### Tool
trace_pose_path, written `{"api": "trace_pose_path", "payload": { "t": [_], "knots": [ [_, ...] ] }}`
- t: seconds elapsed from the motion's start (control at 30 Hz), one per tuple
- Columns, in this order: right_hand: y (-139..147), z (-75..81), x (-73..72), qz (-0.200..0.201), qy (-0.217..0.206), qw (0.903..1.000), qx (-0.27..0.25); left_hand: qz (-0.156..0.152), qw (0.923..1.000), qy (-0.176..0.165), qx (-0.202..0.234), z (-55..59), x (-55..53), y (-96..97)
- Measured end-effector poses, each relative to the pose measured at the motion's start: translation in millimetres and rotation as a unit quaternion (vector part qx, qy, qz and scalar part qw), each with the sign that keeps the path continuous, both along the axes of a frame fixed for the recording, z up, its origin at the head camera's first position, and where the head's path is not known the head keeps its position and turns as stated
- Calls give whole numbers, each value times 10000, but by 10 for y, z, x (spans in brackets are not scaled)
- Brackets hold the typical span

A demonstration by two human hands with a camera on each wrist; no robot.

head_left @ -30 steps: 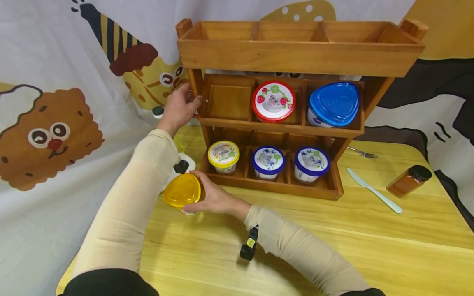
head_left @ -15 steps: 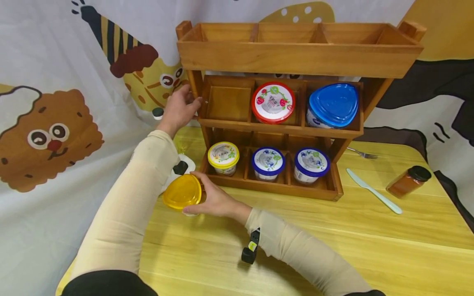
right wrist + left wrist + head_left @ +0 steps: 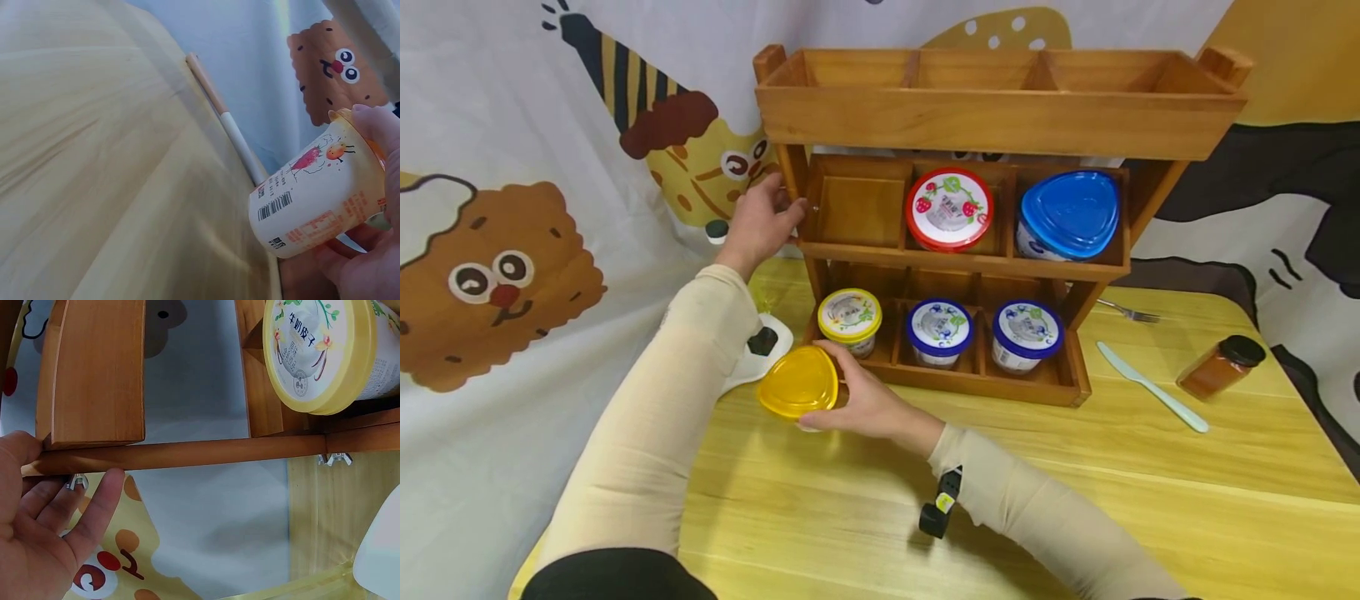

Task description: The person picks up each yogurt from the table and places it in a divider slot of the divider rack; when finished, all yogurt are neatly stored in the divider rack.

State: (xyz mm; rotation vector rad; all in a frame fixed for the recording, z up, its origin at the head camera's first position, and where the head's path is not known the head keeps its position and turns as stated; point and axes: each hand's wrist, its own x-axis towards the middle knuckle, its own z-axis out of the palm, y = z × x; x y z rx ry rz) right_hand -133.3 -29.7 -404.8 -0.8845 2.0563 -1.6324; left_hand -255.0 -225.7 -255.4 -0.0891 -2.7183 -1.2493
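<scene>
My left hand [image 3: 762,218] holds the left side post of the wooden three-tier shelf [image 3: 1000,117]. In the left wrist view, its thumb and fingers [image 3: 103,512] lie on either side of the post, close to a wing nut. My right hand [image 3: 876,398] grips a white printed cup with a yellow, rounded-triangular lid [image 3: 801,383] in front of the shelf's lower left corner. From the right wrist view, the cup's printed side [image 3: 306,194] shows, tilted in that picture, with thumb and fingers around its lid end. The middle tier's left compartment [image 3: 861,208] holds nothing.
A red-lidded tub [image 3: 950,210] and a blue-lidded tub [image 3: 1069,215] sit on the middle tier. Below are a yellow-lidded tub [image 3: 850,317] and two dark-blue-lidded tubs. A white spatula [image 3: 767,350] lies left; a fork [image 3: 1131,312], pale knife [image 3: 1150,386] and black-capped jar [image 3: 1217,367] lie right.
My right hand has moved to the right with the yellow-lidded cup, closer to the shelf's lower tier. The left hand stays on the post.
</scene>
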Motion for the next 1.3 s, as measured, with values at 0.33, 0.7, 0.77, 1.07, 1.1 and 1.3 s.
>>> {"api": "trace_pose_path", "payload": {
  "t": [0.33, 0.7, 0.77, 1.07, 1.1, 1.3],
  "knots": [
    [391, 238, 46, -79, 411, 9990, 139, -39, 10000, 3, 84, 4, 10, -5],
    [592, 815, -4, -241, 1170, 9928, -4, -35, 9998, -181, 125, 19, 11, -24],
    [597, 909, -20, -214, 1094, 9937, -134, -46, 9998, -180, 125, 17, 12, -24],
    [559, 1248, -116, -479, 1486, 9865, -492, -51, 9998, -180, 119, 23, 0, -20],
    [548, 1285, -138, -561, 1590, 9844, -507, -50, 9998, -169, 124, 24, -1, -19],
    [465, 1489, -289, -1001, 2055, 9717, -594, 48, 9998, -16, -192, 28, -5, -34]
  ]
}}
